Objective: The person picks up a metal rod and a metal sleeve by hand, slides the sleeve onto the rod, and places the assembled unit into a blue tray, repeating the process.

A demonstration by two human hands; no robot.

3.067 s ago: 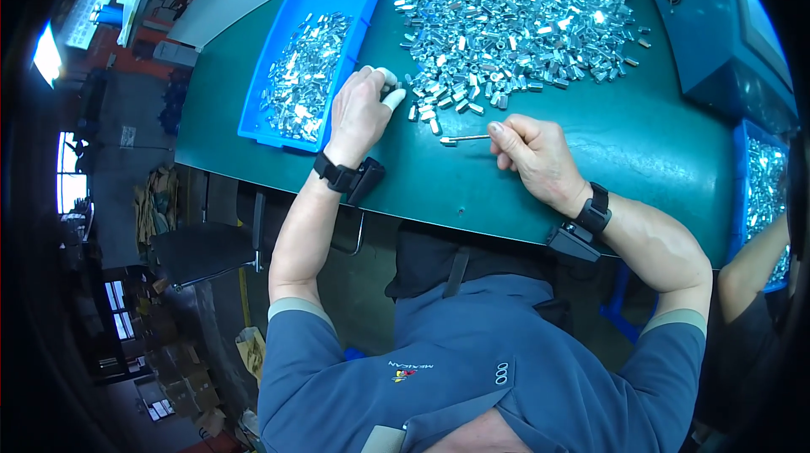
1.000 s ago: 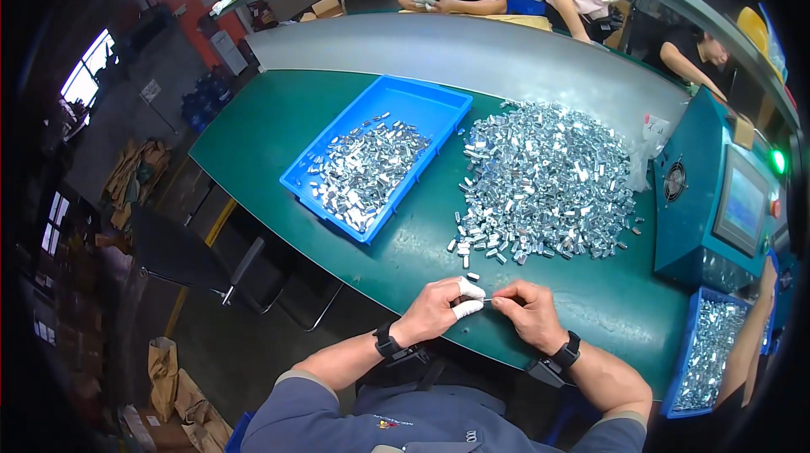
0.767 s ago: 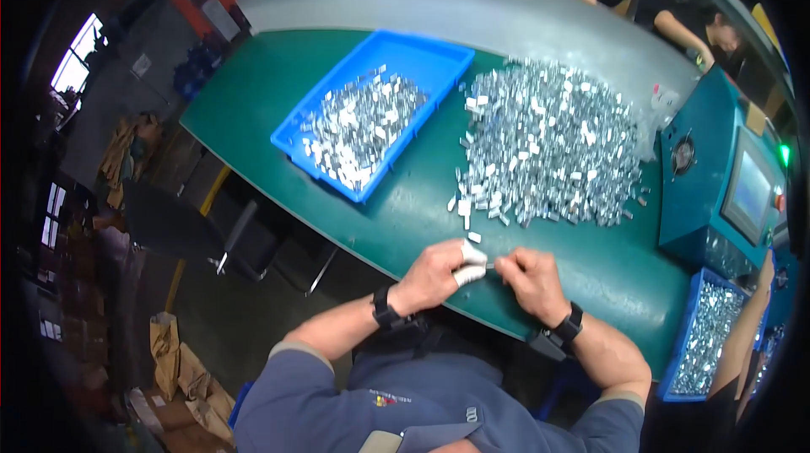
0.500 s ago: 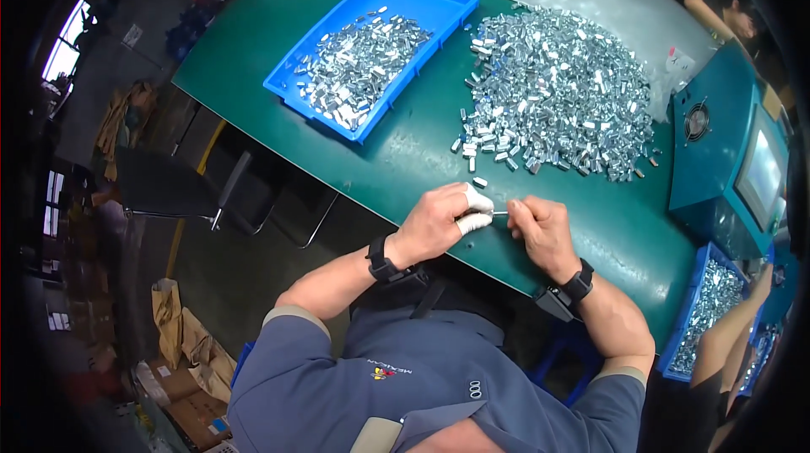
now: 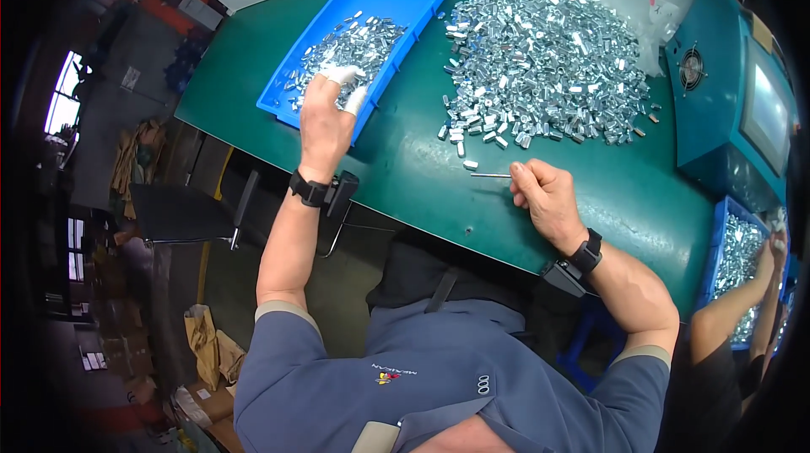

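Observation:
My left hand (image 5: 327,126) reaches over the near part of the blue tray (image 5: 268,105), above the small shiny metal pieces (image 5: 369,38) lying in it. White covers wrap some of its fingertips; thumb and fingers are apart, and nothing shows between them. My right hand (image 5: 547,196) pinches a thin metal rod (image 5: 491,175), which points left over the green table. Just beyond the rod's tip lies one loose metal piece (image 5: 471,164). A large heap of the same short, elongated silvery pieces (image 5: 548,65) spreads across the table beyond my right hand.
A teal machine (image 5: 726,90) with a screen and a fan stands at the table's right. Past it, another person's arm (image 5: 734,305) reaches to a blue bin (image 5: 715,238) of metal pieces. A clear plastic bag (image 5: 658,31) lies behind the heap. A chair (image 5: 186,217) stands at left.
My left hand has left the rod's tip beside my right hand and moved left and away, over the blue tray. My right hand keeps the rod, its length now exposed.

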